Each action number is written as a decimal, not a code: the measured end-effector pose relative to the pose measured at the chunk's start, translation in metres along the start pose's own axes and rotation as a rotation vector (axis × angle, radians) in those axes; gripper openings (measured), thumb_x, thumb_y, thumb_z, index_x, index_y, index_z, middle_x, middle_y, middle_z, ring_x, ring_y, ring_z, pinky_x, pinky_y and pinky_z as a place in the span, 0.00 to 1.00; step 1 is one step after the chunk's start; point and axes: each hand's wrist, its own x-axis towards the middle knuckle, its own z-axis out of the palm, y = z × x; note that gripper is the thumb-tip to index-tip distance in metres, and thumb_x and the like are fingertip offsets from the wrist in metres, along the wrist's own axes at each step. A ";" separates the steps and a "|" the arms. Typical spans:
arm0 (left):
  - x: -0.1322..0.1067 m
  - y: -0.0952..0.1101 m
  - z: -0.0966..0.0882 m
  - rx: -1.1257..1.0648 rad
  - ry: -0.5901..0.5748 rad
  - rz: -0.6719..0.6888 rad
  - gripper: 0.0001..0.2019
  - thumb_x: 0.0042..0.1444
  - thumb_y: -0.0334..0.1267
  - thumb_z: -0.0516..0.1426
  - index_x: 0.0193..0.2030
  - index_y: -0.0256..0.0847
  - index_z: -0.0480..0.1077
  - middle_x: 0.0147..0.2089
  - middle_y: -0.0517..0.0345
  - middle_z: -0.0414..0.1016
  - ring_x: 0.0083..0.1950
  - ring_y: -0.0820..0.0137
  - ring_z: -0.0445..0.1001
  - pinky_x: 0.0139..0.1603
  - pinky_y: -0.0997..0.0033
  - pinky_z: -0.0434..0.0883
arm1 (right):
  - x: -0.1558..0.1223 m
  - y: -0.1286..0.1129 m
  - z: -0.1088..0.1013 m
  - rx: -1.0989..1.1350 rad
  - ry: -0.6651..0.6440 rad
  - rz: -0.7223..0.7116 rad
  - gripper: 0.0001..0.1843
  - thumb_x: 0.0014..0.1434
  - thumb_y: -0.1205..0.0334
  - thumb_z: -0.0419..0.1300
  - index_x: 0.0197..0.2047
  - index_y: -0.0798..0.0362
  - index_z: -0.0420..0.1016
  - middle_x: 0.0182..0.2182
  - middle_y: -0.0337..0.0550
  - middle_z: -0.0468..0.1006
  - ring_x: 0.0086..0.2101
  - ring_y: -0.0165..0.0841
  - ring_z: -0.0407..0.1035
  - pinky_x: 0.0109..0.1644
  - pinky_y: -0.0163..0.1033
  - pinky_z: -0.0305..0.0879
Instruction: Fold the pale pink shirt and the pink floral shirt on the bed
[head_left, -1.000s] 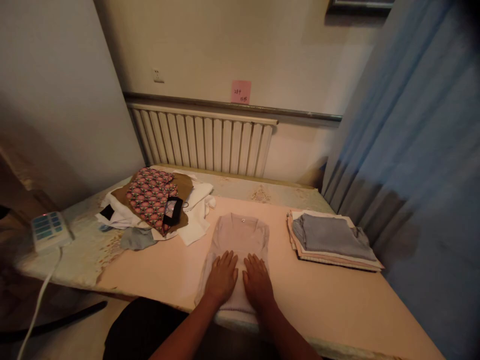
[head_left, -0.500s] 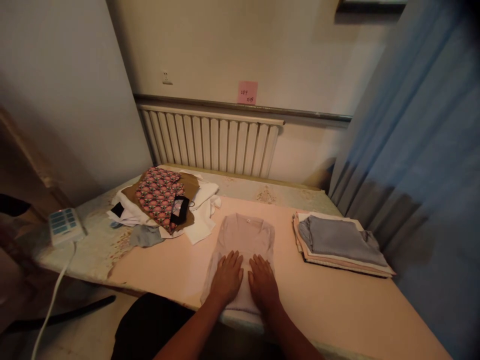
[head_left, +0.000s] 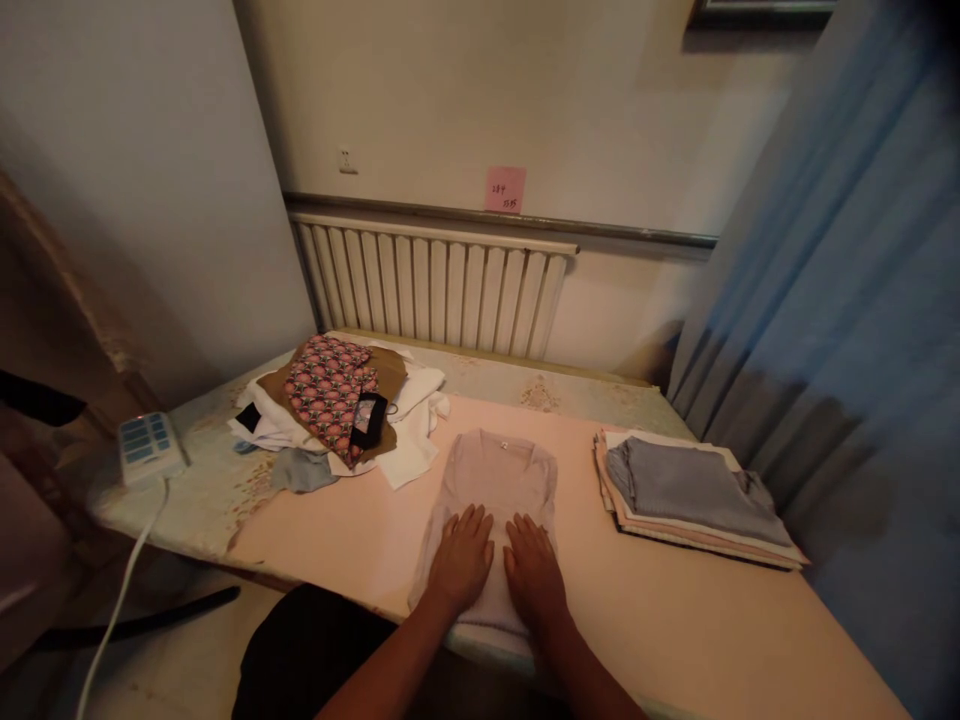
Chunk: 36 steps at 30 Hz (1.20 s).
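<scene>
On the worktop [head_left: 690, 630], one left hand [head_left: 463, 562], one right hand [head_left: 535, 570] and one pale top [head_left: 504, 478] are counted at the near edge; one clothes heap [head_left: 328, 390] toward the far left corner; one folded stack [head_left: 694, 492] by the right edge; one power strip [head_left: 150, 447] by the left edge.

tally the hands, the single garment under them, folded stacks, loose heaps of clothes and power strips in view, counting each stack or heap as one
Hands: 2, the left hand and right hand
Single garments: 1, the pale top
Folded stacks: 1, the stack with grey on top
Loose heaps: 1, the mixed heap
Power strips: 1, the white strip
Total: 6
</scene>
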 end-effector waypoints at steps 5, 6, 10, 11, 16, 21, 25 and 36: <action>0.000 0.000 -0.001 -0.011 0.005 -0.007 0.21 0.65 0.37 0.48 0.64 0.43 0.63 0.67 0.52 0.65 0.69 0.60 0.59 0.67 0.49 0.58 | 0.000 0.000 0.001 0.004 0.000 0.004 0.21 0.64 0.66 0.50 0.59 0.56 0.70 0.60 0.53 0.70 0.63 0.42 0.59 0.66 0.52 0.55; 0.000 0.000 -0.001 -0.010 0.007 -0.006 0.21 0.65 0.37 0.48 0.64 0.43 0.63 0.67 0.52 0.65 0.69 0.60 0.59 0.67 0.49 0.58 | 0.000 0.000 0.001 0.002 0.002 -0.001 0.21 0.64 0.66 0.50 0.59 0.56 0.70 0.60 0.52 0.70 0.63 0.42 0.59 0.66 0.53 0.55; 0.000 0.000 0.000 -0.001 0.017 -0.003 0.20 0.65 0.37 0.48 0.63 0.43 0.63 0.67 0.51 0.66 0.69 0.60 0.59 0.67 0.49 0.58 | 0.001 0.001 0.000 -0.007 0.004 -0.015 0.22 0.64 0.67 0.49 0.59 0.56 0.70 0.59 0.53 0.71 0.62 0.43 0.60 0.65 0.54 0.56; 0.000 0.000 0.000 0.000 0.016 -0.001 0.21 0.65 0.37 0.48 0.64 0.43 0.63 0.67 0.51 0.65 0.69 0.60 0.59 0.67 0.49 0.58 | 0.001 0.001 0.000 -0.009 -0.001 -0.015 0.22 0.64 0.67 0.49 0.59 0.56 0.70 0.59 0.53 0.71 0.62 0.43 0.60 0.65 0.54 0.56; 0.000 0.000 0.000 0.009 0.013 -0.003 0.21 0.65 0.37 0.48 0.64 0.43 0.62 0.67 0.51 0.66 0.69 0.60 0.60 0.67 0.49 0.58 | 0.001 0.000 -0.001 0.004 0.012 -0.003 0.21 0.64 0.67 0.50 0.59 0.57 0.70 0.59 0.52 0.71 0.62 0.42 0.59 0.66 0.52 0.54; 0.000 0.000 0.000 0.012 0.026 0.007 0.21 0.65 0.37 0.48 0.63 0.43 0.63 0.66 0.51 0.66 0.68 0.60 0.60 0.67 0.50 0.58 | 0.001 -0.001 -0.002 0.001 0.000 0.010 0.21 0.64 0.67 0.50 0.58 0.57 0.71 0.59 0.53 0.70 0.62 0.42 0.59 0.66 0.53 0.55; 0.000 0.000 0.001 0.012 0.028 0.009 0.21 0.65 0.37 0.48 0.64 0.43 0.63 0.66 0.51 0.66 0.68 0.60 0.60 0.67 0.49 0.58 | 0.002 -0.001 -0.002 0.016 0.008 0.021 0.21 0.64 0.67 0.50 0.58 0.56 0.71 0.59 0.51 0.71 0.62 0.42 0.60 0.66 0.53 0.55; 0.001 -0.002 0.002 0.002 0.011 0.008 0.21 0.65 0.36 0.48 0.64 0.43 0.62 0.67 0.51 0.65 0.69 0.60 0.59 0.67 0.49 0.58 | 0.002 -0.002 -0.003 0.040 0.017 0.027 0.21 0.64 0.68 0.50 0.58 0.57 0.71 0.59 0.51 0.71 0.62 0.41 0.60 0.66 0.52 0.54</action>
